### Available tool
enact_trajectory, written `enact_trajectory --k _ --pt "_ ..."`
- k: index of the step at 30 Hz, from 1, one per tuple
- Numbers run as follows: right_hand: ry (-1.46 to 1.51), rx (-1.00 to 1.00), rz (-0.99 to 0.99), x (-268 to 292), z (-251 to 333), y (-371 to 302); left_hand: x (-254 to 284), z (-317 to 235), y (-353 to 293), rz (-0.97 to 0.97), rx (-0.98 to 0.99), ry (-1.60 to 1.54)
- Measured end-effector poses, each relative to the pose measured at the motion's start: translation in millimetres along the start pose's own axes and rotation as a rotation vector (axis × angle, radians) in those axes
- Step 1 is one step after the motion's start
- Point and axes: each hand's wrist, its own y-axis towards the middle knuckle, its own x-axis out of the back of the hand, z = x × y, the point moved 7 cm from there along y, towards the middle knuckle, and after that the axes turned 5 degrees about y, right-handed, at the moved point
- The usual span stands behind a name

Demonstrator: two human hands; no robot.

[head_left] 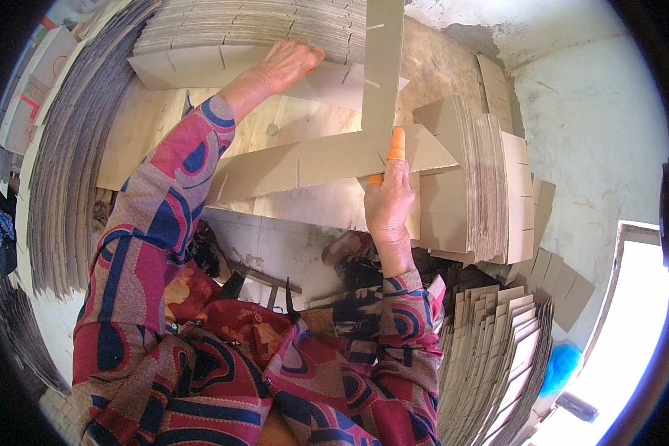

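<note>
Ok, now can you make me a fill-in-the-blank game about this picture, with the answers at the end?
1. The right hand holds strips made of ____.
2. The finger covers on the right hand are coloured ____.
3. Going up or down the picture, the left hand sits ____ than the right hand.
4. The shiny thing beside the bright opening is coloured ____.

Missing words: cardboard; orange; higher; blue.

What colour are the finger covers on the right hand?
The finger covers are orange, clearest in the head view.
</note>
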Motion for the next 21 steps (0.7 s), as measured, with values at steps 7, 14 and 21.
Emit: enact_trajectory --k 7,14,21 --pt "-0.044 0.170 -0.075 3.8 6.4 -0.1 23.7 -13.4 -5.7 -0.361 -0.221 0.006" --pt "-0.042 0.181 -0.076 3.7 7.0 -0.3 17.8 -10.5 1.9 -0.082 0.010 -0.099" --pt "-0.043 0.203 -0.072 5.4 5.2 -3.0 32.2 -29.3 7.9 -0.079 -0.111 -0.158"
